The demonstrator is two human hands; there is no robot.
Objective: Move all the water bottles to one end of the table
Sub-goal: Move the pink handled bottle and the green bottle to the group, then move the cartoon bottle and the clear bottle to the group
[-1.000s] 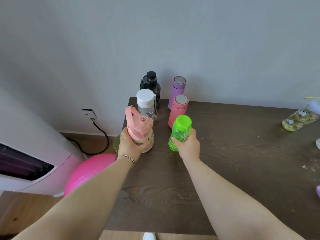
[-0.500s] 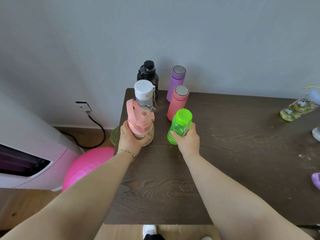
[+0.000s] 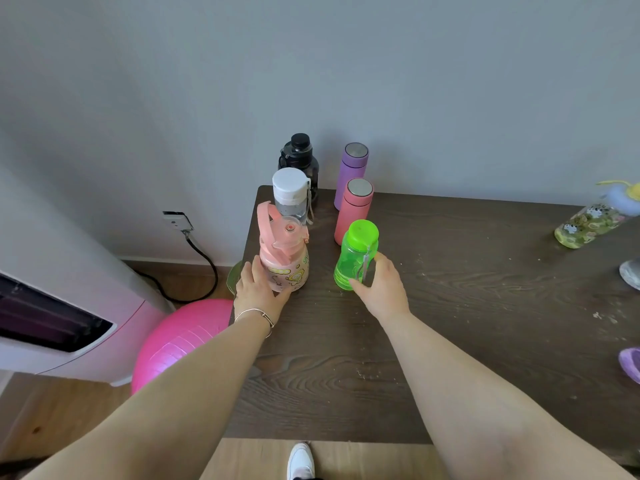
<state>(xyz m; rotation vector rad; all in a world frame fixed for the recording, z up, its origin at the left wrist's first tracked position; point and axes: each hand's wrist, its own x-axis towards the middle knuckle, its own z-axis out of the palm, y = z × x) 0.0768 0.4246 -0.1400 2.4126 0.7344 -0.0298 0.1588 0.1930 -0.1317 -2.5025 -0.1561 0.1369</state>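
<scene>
While the dark wooden table carries a cluster of six bottles at its 10 o'clock corner, the step in hand looks like the setting-down of two of them: the pink bottle with the loop handle and the green bottle both stand upright on the wood at the near edge of that group. The left hand cups the pink bottle's lower side with a loose, spread grip, thumb and fingers touching it but not clamped; the right hand has its grip spread too, fingertips just beside the green bottle's base, and whether they touch it I cannot tell. Behind stand the clear bottle, the salmon flask, the purple flask and the black bottle. Next, I judge, both hands must lift away without tipping anything, then travel to 3 o'clock, where the floral bottle leans well apart (other items at that edge are cut off). The pink bottle carries cartoon prints and some green lettering, too small to read.
</scene>
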